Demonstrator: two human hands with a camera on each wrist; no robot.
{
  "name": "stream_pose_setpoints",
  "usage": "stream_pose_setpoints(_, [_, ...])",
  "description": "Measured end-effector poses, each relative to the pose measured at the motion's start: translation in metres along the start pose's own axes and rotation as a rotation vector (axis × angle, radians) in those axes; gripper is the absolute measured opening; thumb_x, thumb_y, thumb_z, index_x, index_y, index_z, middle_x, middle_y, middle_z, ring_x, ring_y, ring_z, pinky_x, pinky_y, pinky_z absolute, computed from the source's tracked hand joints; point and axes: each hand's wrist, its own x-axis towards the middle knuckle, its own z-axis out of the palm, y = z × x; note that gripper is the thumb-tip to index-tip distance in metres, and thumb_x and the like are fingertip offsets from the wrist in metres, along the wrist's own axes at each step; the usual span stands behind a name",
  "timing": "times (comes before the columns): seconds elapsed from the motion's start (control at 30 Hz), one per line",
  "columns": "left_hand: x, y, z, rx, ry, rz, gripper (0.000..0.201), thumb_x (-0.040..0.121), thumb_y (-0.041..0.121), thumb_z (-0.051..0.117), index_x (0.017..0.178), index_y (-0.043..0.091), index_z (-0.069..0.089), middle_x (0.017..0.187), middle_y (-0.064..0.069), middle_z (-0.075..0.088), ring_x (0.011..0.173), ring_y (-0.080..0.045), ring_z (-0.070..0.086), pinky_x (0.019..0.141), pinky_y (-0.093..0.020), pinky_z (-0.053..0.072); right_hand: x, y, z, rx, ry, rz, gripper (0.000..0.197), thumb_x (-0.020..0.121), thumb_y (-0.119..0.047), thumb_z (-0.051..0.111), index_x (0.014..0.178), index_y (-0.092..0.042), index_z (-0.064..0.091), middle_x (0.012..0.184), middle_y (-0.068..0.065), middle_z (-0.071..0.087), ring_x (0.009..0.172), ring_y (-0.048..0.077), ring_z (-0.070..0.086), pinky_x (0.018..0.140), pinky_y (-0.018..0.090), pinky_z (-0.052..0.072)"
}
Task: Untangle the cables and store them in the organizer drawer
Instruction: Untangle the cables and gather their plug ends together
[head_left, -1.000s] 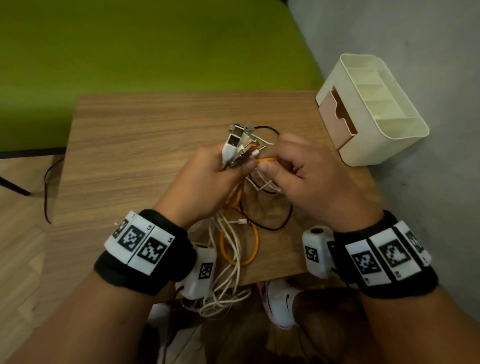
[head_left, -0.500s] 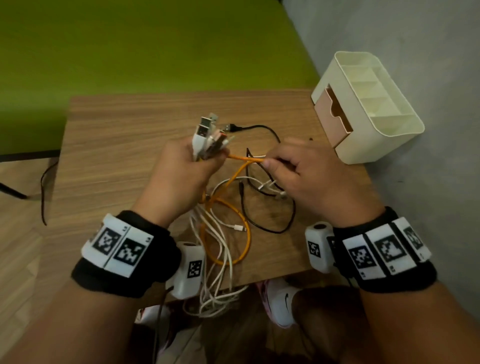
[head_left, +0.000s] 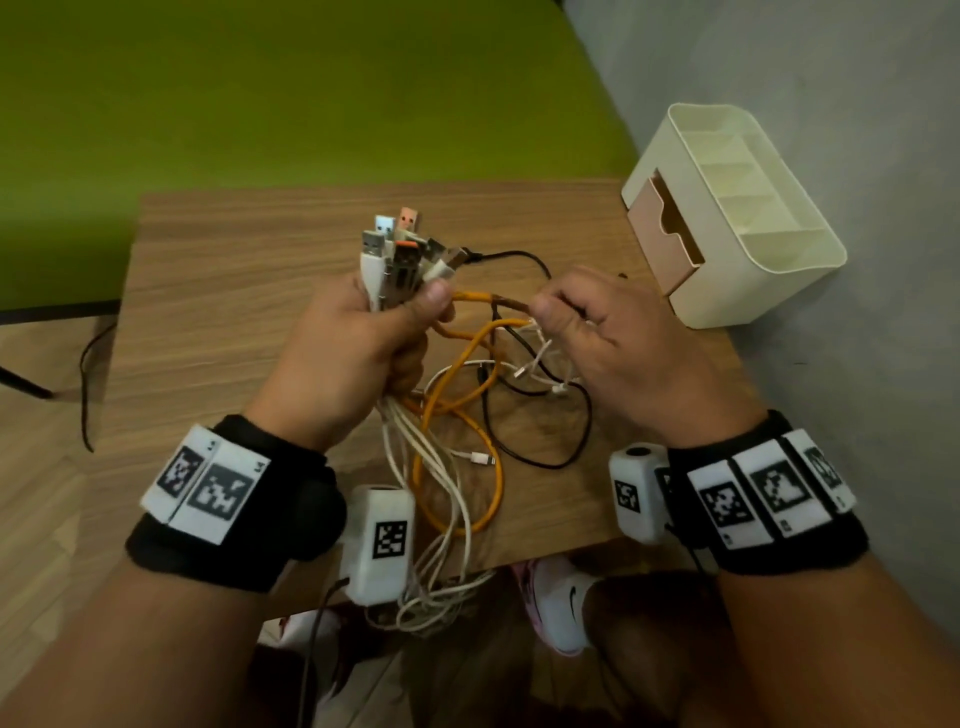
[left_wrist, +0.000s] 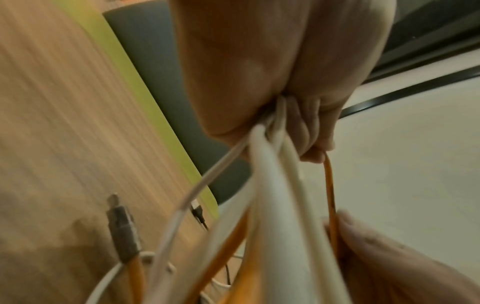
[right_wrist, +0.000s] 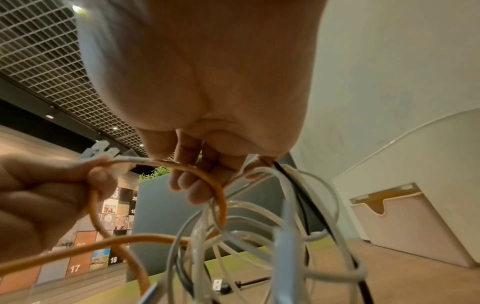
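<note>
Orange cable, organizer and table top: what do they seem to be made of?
Orange cable: apparently a braided fabric jacket, matte, with faint ribbing; blur leaves it open. Organizer: smooth cream moulded plastic, slight sheen, with a tan drawer, probably plastic too. Table top: wood grain, matte; laminate or veneer, cannot tell.
</note>
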Motion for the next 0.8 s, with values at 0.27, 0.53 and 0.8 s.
stream_pose_setpoints(0.27, [0.002, -0.009, 0.014, 0.55, -0.045, 0.074, 0.014, 0.087, 0.022, 0.071, 0.077, 0.013, 0.067, 0.054, 0.002, 0.055, 0.051, -0.003, 0.046, 0.05, -0.025, 0.036, 0.0, -0.003, 0.008, -0.109, 0.005, -0.094, 0.037, 0.092, -0.046, 0.038, 0.091, -0.022, 0.066, 0.084, -0.013, 0.052, 0.076, 0.009, 0.05, 0.083, 0.038, 0.031])
stream_pose_setpoints(0.53, [0.002, -0.003, 0.009, 0.021, 0.018, 0.051, 0.014, 0.081, 0.017, 0.067, 0.073, 0.01, 0.058, 0.044, 0.008, 0.037, 0.036, -0.007, 0.03, 0.04, -0.017, 0.027, -0.001, -0.008, 0.002, -0.076, -0.01, -0.085, 0.045, 0.09, -0.065, 0.041, 0.078, -0.026, 0.061, 0.074, -0.011, 0.055, 0.072, 0.005, 0.052, 0.077, 0.039, 0.033])
stream_pose_setpoints(0.8, [-0.001, -0.001, -0.014, -0.499, -0.187, -0.015, 0.022, 0.092, 0.025, 0.052, 0.078, 0.01, 0.06, 0.05, 0.008, 0.018, 0.036, -0.003, 0.015, 0.034, -0.011, 0.018, 0.001, 0.003, -0.003, -0.233, -0.056, 0.076, 0.057, 0.089, -0.074, 0.025, 0.115, -0.037, 0.061, 0.099, -0.02, 0.058, 0.102, 0.003, 0.048, 0.093, 0.042, 0.023])
